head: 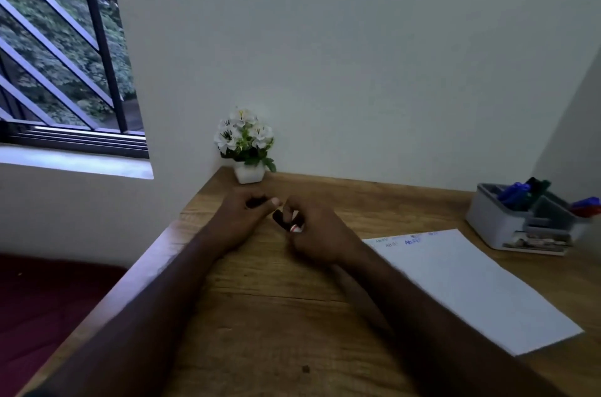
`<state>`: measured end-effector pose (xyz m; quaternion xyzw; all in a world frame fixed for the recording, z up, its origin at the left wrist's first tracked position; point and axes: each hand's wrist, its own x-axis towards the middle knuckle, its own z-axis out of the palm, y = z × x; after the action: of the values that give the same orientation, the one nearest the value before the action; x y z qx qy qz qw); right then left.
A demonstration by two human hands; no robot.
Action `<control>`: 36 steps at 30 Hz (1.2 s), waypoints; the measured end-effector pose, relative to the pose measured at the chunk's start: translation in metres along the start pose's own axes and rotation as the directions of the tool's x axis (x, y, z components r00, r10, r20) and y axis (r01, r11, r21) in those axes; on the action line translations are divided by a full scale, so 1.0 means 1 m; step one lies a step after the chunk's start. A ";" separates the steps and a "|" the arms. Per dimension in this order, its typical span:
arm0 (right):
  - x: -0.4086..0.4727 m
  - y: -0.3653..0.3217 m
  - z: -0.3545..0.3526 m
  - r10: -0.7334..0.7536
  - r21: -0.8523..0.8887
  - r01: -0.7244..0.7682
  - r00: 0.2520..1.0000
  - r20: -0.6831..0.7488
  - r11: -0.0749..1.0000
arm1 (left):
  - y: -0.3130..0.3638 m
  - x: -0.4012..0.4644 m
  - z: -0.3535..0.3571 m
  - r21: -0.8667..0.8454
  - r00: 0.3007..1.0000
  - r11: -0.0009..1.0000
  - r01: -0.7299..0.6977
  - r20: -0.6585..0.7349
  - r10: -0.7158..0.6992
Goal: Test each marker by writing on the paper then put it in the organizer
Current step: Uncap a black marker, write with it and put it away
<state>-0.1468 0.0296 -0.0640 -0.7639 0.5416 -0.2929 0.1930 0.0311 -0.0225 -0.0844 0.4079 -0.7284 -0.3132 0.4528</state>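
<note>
Wooden counter [260, 315] in a corner; white potted flowers [245, 144] at its back edge, barred window [58, 48] to the left. Paper [468, 286] lies right of the hands, faint scribbles along its far edge. Grey organizer [520, 221] beyond the paper holds blue, red and dark markers, partly cut off at frame edge. Left hand [242, 221] curls round a small dark piece, likely a cap; right hand [317, 234] grips a dark marker [283, 221], mostly hidden, blurred.
</note>
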 end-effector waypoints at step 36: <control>-0.075 0.126 -0.142 0.074 0.690 0.161 0.952 -0.298 0.706 | 0.044 0.010 0.135 0.327 0.897 0.886 -0.328 0.402 0.184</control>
<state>-0.3483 0.0610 -0.0519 -0.5897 0.3927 -0.5959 0.3781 -0.1084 0.0013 -0.0970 0.3231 -0.8940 -0.1689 0.2604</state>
